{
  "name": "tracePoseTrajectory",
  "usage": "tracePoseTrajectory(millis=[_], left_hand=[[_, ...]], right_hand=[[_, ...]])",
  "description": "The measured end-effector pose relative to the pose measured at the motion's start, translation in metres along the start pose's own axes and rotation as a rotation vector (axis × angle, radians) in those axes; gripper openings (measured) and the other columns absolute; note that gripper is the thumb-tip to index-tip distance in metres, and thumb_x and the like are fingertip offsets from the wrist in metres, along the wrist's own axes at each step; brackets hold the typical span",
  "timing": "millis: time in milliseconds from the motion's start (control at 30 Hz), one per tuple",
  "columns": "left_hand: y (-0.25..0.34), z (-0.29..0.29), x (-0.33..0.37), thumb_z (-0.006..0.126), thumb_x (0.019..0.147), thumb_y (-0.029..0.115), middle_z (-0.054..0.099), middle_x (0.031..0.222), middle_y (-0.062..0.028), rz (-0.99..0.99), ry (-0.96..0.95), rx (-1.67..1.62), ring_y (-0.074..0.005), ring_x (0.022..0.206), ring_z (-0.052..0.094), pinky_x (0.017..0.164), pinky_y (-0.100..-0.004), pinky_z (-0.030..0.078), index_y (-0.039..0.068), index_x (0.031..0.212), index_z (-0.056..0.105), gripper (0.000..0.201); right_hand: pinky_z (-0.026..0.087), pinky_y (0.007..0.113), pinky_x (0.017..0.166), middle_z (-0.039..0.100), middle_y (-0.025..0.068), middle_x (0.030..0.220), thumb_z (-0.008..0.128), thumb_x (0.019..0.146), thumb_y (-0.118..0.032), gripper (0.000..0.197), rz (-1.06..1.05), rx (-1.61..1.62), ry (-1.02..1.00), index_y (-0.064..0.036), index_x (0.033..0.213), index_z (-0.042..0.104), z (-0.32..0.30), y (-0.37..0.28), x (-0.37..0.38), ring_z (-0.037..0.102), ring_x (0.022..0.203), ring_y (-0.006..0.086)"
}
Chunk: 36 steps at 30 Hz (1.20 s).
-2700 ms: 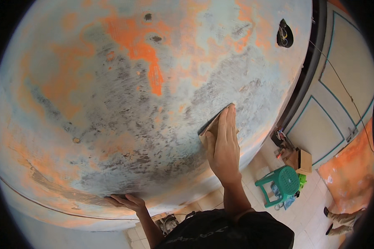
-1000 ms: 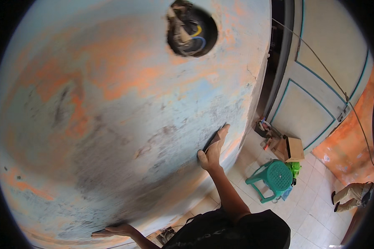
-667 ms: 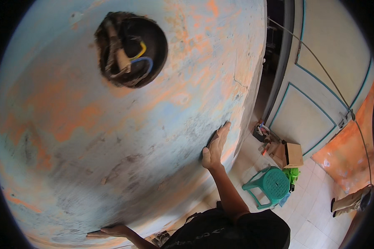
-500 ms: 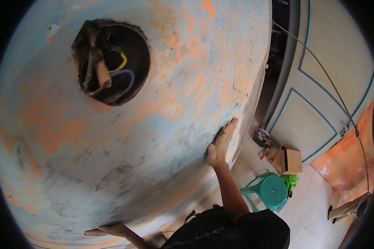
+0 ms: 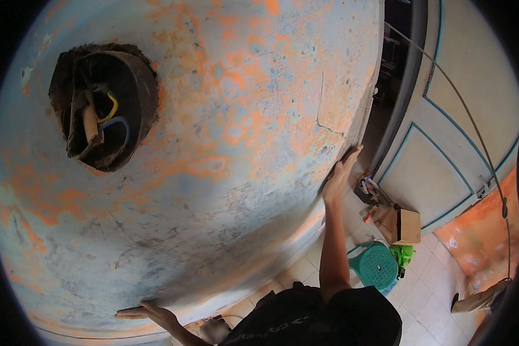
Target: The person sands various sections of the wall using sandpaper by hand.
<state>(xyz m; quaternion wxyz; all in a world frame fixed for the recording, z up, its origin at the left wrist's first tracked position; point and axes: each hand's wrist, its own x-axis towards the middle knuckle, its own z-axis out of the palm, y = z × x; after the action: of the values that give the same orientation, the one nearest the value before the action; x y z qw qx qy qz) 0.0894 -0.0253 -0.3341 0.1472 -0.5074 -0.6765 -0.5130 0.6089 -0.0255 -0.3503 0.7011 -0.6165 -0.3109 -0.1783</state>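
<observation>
A large wall point(image 5: 230, 190), mottled grey-blue and orange, takes up most of the head view. My right hand point(image 5: 341, 176) lies against its right edge, fingers stretched out and pointing up. A thin dark strip shows beside that palm; whether it is shadow or a thin sheet, I cannot tell. Low on the left, my left hand point(image 5: 150, 314) is also stretched flat at the wall, its fingers pointing left. No object shows clearly in either hand. In the upper left, a rough round hole point(image 5: 138, 86) in the wall holds a yellow wire point(image 5: 113, 108), a blue wire point(image 5: 124, 124) and a brownish tube point(image 5: 90, 118).
Beyond the wall's right edge stands a pale door point(image 5: 429, 170) with blue-green trim. A cable point(image 5: 458, 101) crosses in front of it. On the tiled floor are a green stool point(image 5: 376, 266), a cardboard box point(image 5: 408, 226) and a green bag point(image 5: 403, 252). Another person's leg point(image 5: 478, 299) shows at lower right.
My right hand has moved up and to the right, out to the wall's edge. My left hand has shifted only slightly. The view has turned, so the hole sits further left.
</observation>
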Motion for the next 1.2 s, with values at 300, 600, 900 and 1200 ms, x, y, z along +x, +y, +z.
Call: tracePoseTrajectory(millis=[300, 600, 900, 1200], left_hand=[[-0.022, -0.01, -0.01, 0.03, 0.098, 0.053, -0.013, 0.151, -0.0294, -0.166, -0.389, -0.236, -0.0414, 0.141, 0.012, 0.112, -0.0434, 0.02, 0.003, 0.147, -0.016, 0.084], [-0.003, -0.016, -0.008, 0.03, 0.099, 0.051, 0.017, 0.149, -0.0327, -0.244, -0.393, -0.269, -0.0404, 0.135, 0.028, 0.11, -0.041, 0.024, -0.004, 0.146, -0.006, 0.081], [-0.009, -0.014, -0.006, 0.035, 0.1, 0.042, 0.015, 0.147, -0.0355, -0.247, -0.511, -0.373, -0.0424, 0.133, 0.03, 0.108, -0.0417, 0.026, -0.002, 0.146, -0.013, 0.08], [0.018, -0.027, 0.001, 0.035, 0.1, 0.046, 0.018, 0.147, -0.0348, -0.257, -0.476, -0.378, -0.0423, 0.135, 0.028, 0.108, -0.0415, 0.026, -0.005, 0.146, -0.009, 0.081]], right_hand=[[-0.002, 0.05, 0.114, 0.003, 0.0251, 0.155, 0.025, 0.1, -0.042, 0.067, -0.32, -0.083, -0.121, -0.0017, 0.15, 0.005, 0.014, -0.045, -0.05, -0.001, 0.143, 0.0401], [0.0, 0.04, 0.116, 0.004, 0.0196, 0.156, 0.028, 0.098, -0.043, 0.072, -0.134, 0.166, -0.025, 0.0047, 0.148, 0.006, 0.011, -0.037, 0.012, 0.002, 0.145, 0.0305], [0.003, 0.064, 0.109, 0.008, 0.0353, 0.149, 0.04, 0.091, -0.054, 0.086, -0.598, -0.139, -0.24, 0.0065, 0.146, 0.011, 0.021, -0.076, -0.054, 0.007, 0.138, 0.0522], [0.022, 0.066, 0.099, 0.04, 0.0276, 0.135, 0.043, 0.09, -0.058, 0.069, -1.161, -0.295, -0.604, -0.0027, 0.131, 0.042, 0.01, -0.15, 0.03, 0.035, 0.128, 0.0457]])
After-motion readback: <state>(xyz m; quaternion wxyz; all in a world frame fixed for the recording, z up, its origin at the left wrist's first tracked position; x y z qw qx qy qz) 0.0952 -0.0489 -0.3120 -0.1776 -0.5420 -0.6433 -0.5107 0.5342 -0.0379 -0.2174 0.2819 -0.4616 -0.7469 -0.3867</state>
